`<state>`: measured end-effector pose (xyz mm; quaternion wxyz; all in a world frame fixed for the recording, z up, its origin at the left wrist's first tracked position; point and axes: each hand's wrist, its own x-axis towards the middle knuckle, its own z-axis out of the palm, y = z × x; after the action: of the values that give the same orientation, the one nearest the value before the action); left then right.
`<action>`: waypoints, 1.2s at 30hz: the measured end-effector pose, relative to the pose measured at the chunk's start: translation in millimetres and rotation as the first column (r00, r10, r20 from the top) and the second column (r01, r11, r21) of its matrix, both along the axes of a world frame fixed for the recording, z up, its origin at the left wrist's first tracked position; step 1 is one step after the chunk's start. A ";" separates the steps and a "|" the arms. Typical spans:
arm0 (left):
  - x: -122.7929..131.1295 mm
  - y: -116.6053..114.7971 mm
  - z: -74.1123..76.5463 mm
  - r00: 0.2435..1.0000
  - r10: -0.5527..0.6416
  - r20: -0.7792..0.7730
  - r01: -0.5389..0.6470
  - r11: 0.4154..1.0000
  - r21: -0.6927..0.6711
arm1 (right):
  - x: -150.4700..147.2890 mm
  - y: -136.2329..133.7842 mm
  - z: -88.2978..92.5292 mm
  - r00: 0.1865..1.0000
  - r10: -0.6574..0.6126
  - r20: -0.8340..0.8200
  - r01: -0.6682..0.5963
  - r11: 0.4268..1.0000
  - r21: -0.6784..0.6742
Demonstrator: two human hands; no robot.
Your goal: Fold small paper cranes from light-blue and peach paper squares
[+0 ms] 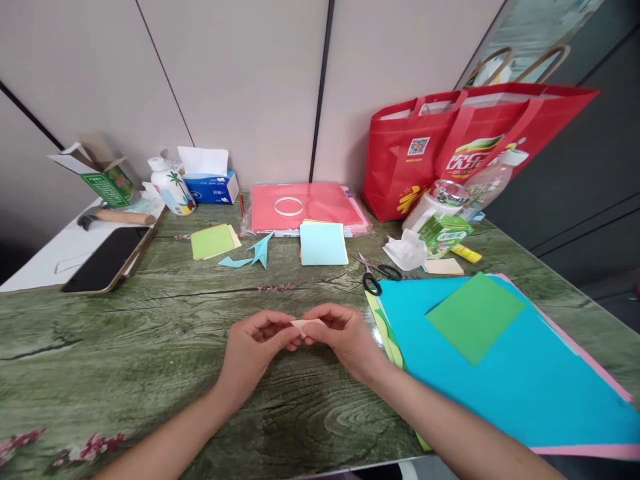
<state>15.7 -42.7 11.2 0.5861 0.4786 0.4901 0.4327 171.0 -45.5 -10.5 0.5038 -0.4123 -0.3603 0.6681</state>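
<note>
A small folded piece of pale peach paper (pixel 303 325) is held between my two hands, above the middle of the green wood-patterned table (pixel 175 353). My left hand (pixel 257 343) pinches its left side between thumb and fingers. On the right side, my right hand (pixel 343 335) grips it with the thumb on top. The fingertips of both hands nearly meet below the paper, and they hide part of its folds. Beyond the hands lie a folded light-blue paper shape (pixel 260 252) and a stack of light-blue square sheets (pixel 323 245).
Black-handled scissors (pixel 373 279) lie right of centre, beside large blue sheets (pixel 450 400) bearing a green square (pixel 476 317). Green-yellow squares (pixel 212 241) and a phone (pixel 105 260) are at left. A red bag (pixel 400 153), bottles and crumpled tissue (pixel 406 250) stand back right.
</note>
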 end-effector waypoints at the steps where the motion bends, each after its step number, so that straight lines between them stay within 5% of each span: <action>1: -0.3 -0.1 -0.6 1.000 0.007 0.002 -0.007 1.000 -0.003 | -0.1 -0.6 -0.5 1.000 -0.007 0.021 0.007 1.000 0.021; 11: -0.3 -4.0 -3.8 0.998 0.060 -0.015 -0.058 0.992 0.116 | -0.8 -3.5 3.7 0.983 -0.062 0.173 0.014 0.964 0.267; 22: -2.7 -9.1 -4.5 0.988 -0.051 -0.147 0.102 0.927 0.362 | 0.1 -3.0 7.7 0.988 0.000 0.156 -0.047 0.955 0.293; 36: -3.6 -9.9 -9.5 0.978 -0.048 -0.204 0.155 0.824 0.546 | 2.0 -4.3 8.6 0.972 0.024 0.234 -0.114 0.918 0.381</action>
<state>12.2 -52.7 1.7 0.3958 0.6917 0.3672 0.4796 172.9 -49.8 -1.9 0.5081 -0.3631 -0.5555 0.5491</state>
